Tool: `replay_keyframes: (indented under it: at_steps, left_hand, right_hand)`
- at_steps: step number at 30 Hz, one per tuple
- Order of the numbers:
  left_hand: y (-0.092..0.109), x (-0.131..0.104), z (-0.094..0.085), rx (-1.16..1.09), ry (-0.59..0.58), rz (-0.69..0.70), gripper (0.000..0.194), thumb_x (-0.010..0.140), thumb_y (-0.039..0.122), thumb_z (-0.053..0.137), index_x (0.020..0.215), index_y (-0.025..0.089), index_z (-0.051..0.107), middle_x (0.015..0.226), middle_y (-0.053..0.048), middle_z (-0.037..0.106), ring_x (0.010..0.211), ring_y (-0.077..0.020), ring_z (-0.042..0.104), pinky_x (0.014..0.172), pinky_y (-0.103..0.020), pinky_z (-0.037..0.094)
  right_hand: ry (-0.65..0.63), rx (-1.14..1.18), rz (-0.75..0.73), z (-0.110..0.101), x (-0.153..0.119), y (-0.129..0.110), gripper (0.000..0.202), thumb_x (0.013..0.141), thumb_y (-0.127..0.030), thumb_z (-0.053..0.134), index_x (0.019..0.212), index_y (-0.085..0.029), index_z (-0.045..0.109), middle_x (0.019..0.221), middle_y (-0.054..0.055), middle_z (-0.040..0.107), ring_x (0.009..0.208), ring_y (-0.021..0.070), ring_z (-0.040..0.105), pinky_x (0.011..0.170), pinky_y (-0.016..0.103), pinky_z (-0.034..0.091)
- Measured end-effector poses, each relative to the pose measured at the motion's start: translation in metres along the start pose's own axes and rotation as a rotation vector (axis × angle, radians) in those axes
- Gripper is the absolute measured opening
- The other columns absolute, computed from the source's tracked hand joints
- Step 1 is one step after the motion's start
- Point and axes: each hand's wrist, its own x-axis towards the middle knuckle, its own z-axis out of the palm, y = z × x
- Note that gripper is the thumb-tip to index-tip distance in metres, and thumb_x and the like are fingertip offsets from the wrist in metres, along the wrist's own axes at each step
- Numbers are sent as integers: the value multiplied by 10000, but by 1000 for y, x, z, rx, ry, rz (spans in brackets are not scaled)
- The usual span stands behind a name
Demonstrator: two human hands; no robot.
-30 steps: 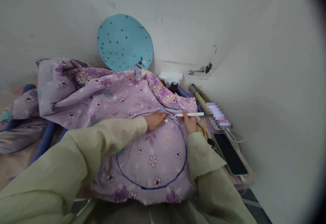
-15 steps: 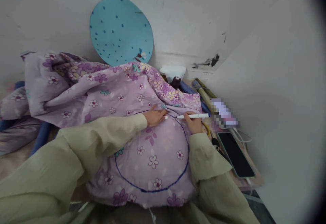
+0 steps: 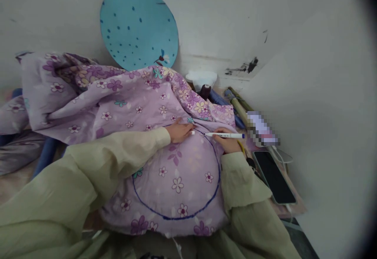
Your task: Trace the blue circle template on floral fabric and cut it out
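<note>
Purple floral cloth [image 3: 193, 190] lies spread in front of me, with a dark blue curved line [image 3: 218, 180] drawn on it in a large round outline. My right hand [image 3: 228, 139] is closed around a white marker [image 3: 228, 135] with a blue end, its tip at the upper right of the line. Just left of the tip, my left hand [image 3: 179, 132] presses on the cloth. A small white cap-like piece [image 3: 193, 132] pokes out from under its fingertips; most of it is hidden.
A blue dotted round panel [image 3: 138, 25] leans against the wall. Behind the cloth are a white bowl [image 3: 203, 79] and a dark thread spool [image 3: 205, 91]. A phone [image 3: 274, 177], a cable, yellow-handled scissors [image 3: 241, 148] and rolled tubes [image 3: 237, 104] lie to the right.
The marker has moved very slightly right, its barrel now more rolled to show print. My left hand keeps its place on the cloth. The whole view has shifted a little.
</note>
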Motion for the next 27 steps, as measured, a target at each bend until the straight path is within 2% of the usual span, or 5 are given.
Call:
replay_keyframes:
  at_steps: [7, 15, 20, 27]
  left_hand:
    - [-3, 1, 1, -14, -1, 6, 315, 916, 291, 227, 1163, 148, 361, 1229, -121, 519, 1114, -209, 488, 1036, -456, 104]
    - [-3, 1, 0, -23, -9, 8, 301, 915, 281, 233, 1153, 148, 360, 1278, -118, 481, 1159, -197, 454, 1045, -450, 82]
    - [-3, 2, 0, -24, -14, 3, 303, 911, 279, 247, 1157, 147, 365, 1281, -118, 480, 1154, -202, 462, 1051, -471, 66]
    - [0, 1, -3, -24, -26, -11, 326, 908, 281, 250, 1182, 139, 353, 1261, -136, 495, 1143, -220, 470, 1045, -508, 78]
  right_hand:
    - [-24, 1, -10, 2, 0, -3, 123, 569, -285, 627, 645, -192, 599, 611, -14, 573, 586, 143, 496, 578, 271, 397]
    - [6, -5, 2, 0, 0, -3, 86, 578, -273, 600, 610, -198, 574, 574, -27, 538, 579, 142, 475, 582, 271, 384]
    - [22, 2, 11, 1, 1, -2, 116, 590, -297, 601, 645, -197, 579, 595, -25, 547, 590, 143, 480, 590, 271, 387]
    - [32, 35, 20, 2, 2, 2, 77, 562, -251, 619, 608, -200, 585, 578, -28, 547, 591, 146, 489, 582, 266, 396]
